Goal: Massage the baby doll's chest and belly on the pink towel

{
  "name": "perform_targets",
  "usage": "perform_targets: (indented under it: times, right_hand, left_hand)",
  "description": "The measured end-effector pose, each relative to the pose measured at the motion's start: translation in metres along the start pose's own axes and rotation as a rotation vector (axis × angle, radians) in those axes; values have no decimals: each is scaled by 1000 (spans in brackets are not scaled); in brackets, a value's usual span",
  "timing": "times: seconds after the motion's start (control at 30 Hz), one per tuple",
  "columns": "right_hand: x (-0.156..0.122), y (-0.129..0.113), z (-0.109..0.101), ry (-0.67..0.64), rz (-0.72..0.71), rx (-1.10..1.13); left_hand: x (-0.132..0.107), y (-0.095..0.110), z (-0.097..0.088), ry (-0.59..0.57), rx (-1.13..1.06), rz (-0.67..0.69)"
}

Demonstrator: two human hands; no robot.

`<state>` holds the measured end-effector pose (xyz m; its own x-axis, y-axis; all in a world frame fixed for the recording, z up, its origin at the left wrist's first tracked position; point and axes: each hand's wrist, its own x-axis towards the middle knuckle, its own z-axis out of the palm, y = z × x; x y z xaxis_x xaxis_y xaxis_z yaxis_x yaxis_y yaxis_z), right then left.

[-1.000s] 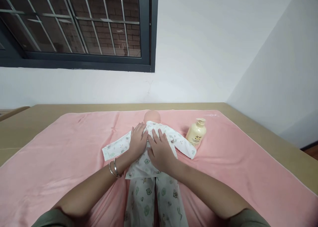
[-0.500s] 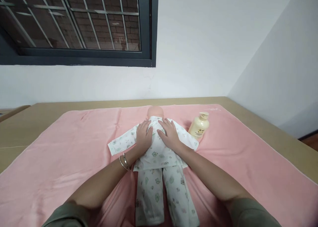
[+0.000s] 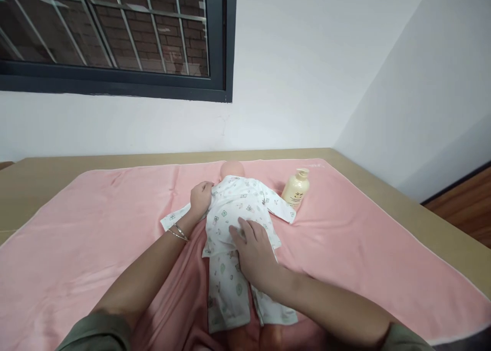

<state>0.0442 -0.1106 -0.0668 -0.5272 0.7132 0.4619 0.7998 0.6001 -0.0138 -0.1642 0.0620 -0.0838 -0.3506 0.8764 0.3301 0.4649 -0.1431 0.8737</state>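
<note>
A baby doll (image 3: 232, 207) in a white printed top and trousers lies stretched out on a pink blanket (image 3: 356, 238), its bald head at the far end and no facial features showing. At its left-side shoulder, my left hand (image 3: 201, 198) is closed round the shoulder and upper sleeve; the fingertips are partly hidden. Lower down, my right hand (image 3: 255, 251) rests over the hem of the top and the waist, fingers extended. Beside the doll's right-side sleeve stands a cream pump bottle (image 3: 295, 188), slightly tilted.
The blanket covers most of a tan padded surface (image 3: 49, 179), which meets a white wall (image 3: 287, 85). A dark-framed barred window (image 3: 226, 44) is at upper left. Brown wood panelling (image 3: 468, 202) shows at the right edge.
Both hands lay flat on the doll's upper back before. My left hand has shifted outward and closed at the shoulder; my right hand has slid down to the waist. The view has turned slightly right.
</note>
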Motion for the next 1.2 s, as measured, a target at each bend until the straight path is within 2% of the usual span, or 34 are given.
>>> perform_targets:
  times: [0.13,0.3,0.4,0.63,0.9,1.0,1.2]
  right_hand:
    - [7,3,7,46,-39,83]
    - [3,5,10,89,-55,127]
    - [2,5,11,35,-100,154]
    - [5,2,5,-145,-104,110]
    - [9,-1,-6,-302,-59,67]
    - [10,-1,-8,-264,-102,87]
    - [5,6,1,-148,-284,144]
  left_hand:
    - [1,-3,0,-1,12,-2]
    - [1,-3,0,-3,28,4]
    - [-1,-3,0,-3,29,12]
    - [0,1,-2,8,30,15]
    - [-2,6,-3,9,12,-1]
    - [-3,7,-3,13,3,-7]
    - [-4,8,-3,18,-4,-11]
